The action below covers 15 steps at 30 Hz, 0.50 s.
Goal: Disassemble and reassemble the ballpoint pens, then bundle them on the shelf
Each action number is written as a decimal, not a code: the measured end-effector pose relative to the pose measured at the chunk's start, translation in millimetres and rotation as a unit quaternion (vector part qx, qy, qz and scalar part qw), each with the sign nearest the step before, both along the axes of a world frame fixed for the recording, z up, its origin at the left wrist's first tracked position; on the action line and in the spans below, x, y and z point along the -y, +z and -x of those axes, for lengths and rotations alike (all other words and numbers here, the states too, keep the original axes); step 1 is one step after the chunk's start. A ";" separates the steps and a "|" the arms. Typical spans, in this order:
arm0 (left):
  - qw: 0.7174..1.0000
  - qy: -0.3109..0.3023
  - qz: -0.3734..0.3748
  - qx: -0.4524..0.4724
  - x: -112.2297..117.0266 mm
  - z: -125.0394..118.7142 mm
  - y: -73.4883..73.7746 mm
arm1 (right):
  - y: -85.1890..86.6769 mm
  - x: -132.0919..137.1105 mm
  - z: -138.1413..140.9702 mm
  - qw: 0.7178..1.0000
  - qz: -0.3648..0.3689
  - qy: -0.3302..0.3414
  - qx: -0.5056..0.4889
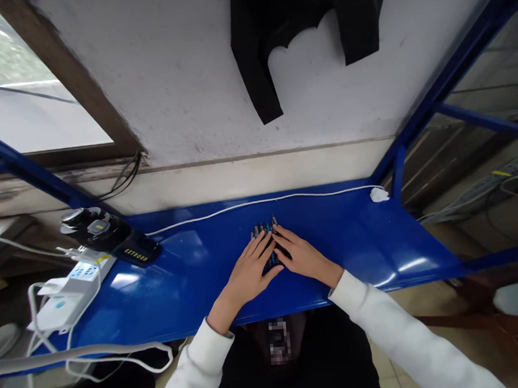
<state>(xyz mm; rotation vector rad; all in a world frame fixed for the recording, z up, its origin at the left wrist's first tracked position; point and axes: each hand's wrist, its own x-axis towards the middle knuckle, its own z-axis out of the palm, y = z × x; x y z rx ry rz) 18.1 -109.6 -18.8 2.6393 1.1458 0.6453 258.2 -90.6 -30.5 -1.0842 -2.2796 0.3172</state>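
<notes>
Both my hands lie on a small bunch of thin pens [264,228] on a glossy blue metal shelf [360,240]. My left hand [250,269] rests flat with fingers stretched over the pens from the left. My right hand [299,254] comes in from the right, fingers extended and pressed onto the same bunch. Only the pens' dark and blue tips show beyond my fingertips; the rest is hidden under my hands. Both arms wear white sleeves.
A white cable [259,203] runs along the shelf's back to a white plug [378,195] at right. A black device [111,234] and a white power strip [70,290] with cables sit at left. Black clothing [266,45] hangs on the wall above.
</notes>
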 end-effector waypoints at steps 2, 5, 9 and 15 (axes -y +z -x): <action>1.000 0.002 -0.006 0.002 0.5 8.8 -1.2 | -0.3 -1.3 8.7 1.000 -0.003 0.003 -0.002; 1.000 0.005 -0.014 0.002 1.0 22.9 -2.8 | -0.8 -4.3 23.0 1.000 -0.007 0.010 -0.007; 1.000 0.013 -0.017 -0.001 1.0 42.3 -4.5 | -1.0 -9.5 42.6 1.000 -0.009 0.021 0.000; 0.999 0.031 -0.009 -0.007 1.3 63.7 -2.5 | 3.4 -19.0 62.7 0.999 -0.013 0.038 0.018</action>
